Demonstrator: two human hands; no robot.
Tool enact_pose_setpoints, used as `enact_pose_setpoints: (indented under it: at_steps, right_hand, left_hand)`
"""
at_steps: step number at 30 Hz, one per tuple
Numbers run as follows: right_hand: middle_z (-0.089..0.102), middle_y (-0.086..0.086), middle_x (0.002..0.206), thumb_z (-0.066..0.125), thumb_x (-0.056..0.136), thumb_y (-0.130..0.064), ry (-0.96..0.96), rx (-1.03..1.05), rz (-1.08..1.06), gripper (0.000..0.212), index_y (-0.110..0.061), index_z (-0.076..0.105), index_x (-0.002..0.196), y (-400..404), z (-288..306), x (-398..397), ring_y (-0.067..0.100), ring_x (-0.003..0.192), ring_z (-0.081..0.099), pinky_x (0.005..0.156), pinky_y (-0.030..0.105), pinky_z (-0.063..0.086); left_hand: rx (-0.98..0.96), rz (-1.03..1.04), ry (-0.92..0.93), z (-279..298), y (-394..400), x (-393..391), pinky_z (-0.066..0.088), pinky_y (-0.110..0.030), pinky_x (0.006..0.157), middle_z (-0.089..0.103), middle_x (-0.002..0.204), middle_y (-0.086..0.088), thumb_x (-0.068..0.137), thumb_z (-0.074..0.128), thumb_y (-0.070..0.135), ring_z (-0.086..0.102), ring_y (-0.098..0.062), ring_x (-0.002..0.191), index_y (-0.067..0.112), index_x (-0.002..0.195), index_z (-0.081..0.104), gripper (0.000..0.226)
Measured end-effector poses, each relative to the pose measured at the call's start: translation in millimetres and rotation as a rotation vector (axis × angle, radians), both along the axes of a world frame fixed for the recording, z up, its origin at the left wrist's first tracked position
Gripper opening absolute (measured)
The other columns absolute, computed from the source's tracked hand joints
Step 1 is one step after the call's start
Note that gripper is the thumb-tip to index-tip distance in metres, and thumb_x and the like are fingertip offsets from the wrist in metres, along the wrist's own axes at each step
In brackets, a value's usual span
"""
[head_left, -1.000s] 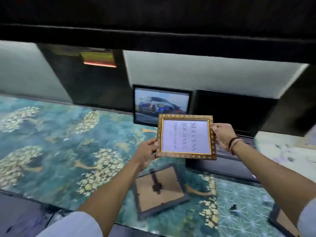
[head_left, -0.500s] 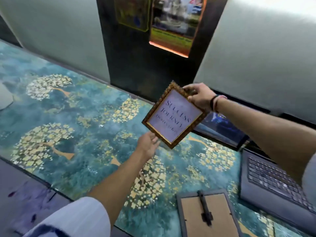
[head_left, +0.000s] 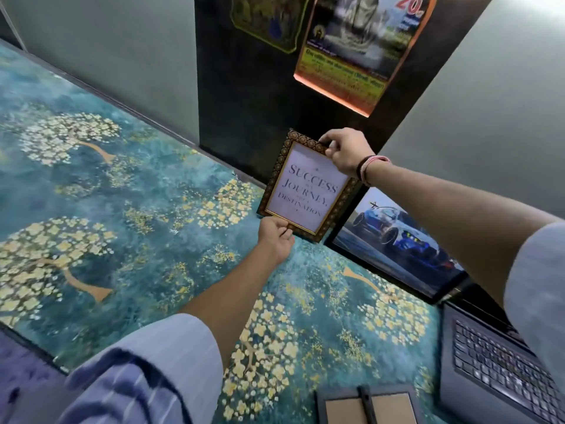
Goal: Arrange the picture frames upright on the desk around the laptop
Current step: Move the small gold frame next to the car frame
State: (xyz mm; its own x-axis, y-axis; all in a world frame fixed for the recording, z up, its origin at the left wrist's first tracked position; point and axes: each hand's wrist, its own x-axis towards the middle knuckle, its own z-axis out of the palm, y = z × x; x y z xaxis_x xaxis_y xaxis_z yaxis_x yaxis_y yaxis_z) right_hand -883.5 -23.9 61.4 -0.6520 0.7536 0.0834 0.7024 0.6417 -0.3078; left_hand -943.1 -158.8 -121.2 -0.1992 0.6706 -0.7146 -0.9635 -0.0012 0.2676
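A gold-patterned frame [head_left: 307, 186] with a "Success is a journey" print stands in portrait position at the back of the desk, against the dark wall panel. My right hand [head_left: 347, 153] grips its top edge. My left hand [head_left: 275, 237] holds its bottom edge. Right beside it a black frame with a blue car picture [head_left: 397, 243] stands upright. The open laptop [head_left: 501, 371] sits at the lower right. Another frame [head_left: 370, 407] lies face down at the bottom edge, its brown back and stand showing.
The desk [head_left: 122, 209] has a teal cover with gold flower trees, stretching far to the left. A calendar poster [head_left: 351, 47] hangs on the dark panel above the frames. Pale wall panels flank it.
The gold frame has turned from landscape and tilted to portrait and moved back toward the wall, left of the car picture. My view has swung left and downward.
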Motion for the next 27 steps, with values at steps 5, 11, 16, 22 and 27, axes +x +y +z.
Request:
enact_pose_setpoints:
  at_steps: [5,11,16,22,27]
  right_hand:
    - [0.047,0.014,0.125,0.049,0.087,0.010,-0.171,0.095,0.057,0.060,-0.012,0.052,0.142,0.0,-5.0,6.5,0.031,0.116,0.047,0.103,0.038,0.044]
    - [0.040,0.013,0.123,0.058,0.077,0.001,-0.325,0.287,-0.002,0.069,-0.018,0.041,0.142,-11.3,-19.7,13.5,0.033,0.114,0.039,0.095,0.045,0.036]
    - [0.037,0.012,0.128,0.062,0.079,-0.005,-0.346,0.263,-0.006,0.077,-0.017,0.033,0.149,-11.4,-21.1,20.9,0.032,0.117,0.038,0.095,0.044,0.035]
    - [0.038,0.013,0.132,0.067,0.079,-0.008,-0.349,0.266,0.012,0.074,-0.012,0.035,0.146,-12.9,-24.2,27.4,0.032,0.119,0.039,0.097,0.041,0.039]
    - [0.037,0.014,0.138,0.069,0.080,-0.010,-0.336,0.262,0.010,0.079,-0.010,0.032,0.149,-15.9,-26.4,28.9,0.033,0.125,0.038,0.103,0.042,0.038]
  left_hand:
    - [-0.018,-0.018,0.098,6.1,15.4,10.1,0.044,-0.032,0.084,0.027,0.076,-0.004,0.085,0.041,-0.005,0.020,-0.018,0.057,0.015,0.070,0.033,0.025]
    - [0.003,0.016,0.096,28.4,18.4,17.9,0.024,-0.034,0.121,0.035,0.156,-0.003,0.088,0.039,-0.005,0.037,-0.018,0.079,-0.018,0.141,0.039,0.055]
    - [-0.008,0.020,0.085,37.2,17.4,20.4,0.025,-0.031,0.120,0.036,0.158,-0.009,0.083,0.040,-0.005,0.052,-0.016,0.123,-0.005,0.089,0.043,0.006]
    - [-0.021,-0.039,0.200,44.0,20.4,22.6,0.028,-0.043,0.121,0.042,0.136,-0.009,0.080,0.040,-0.010,0.036,-0.032,0.137,0.005,0.084,0.050,0.019]
    - [-0.016,-0.055,0.218,34.0,22.1,17.9,0.024,-0.045,0.124,0.042,0.141,-0.013,0.079,0.037,-0.012,0.032,-0.034,0.145,0.005,0.076,0.043,0.018]
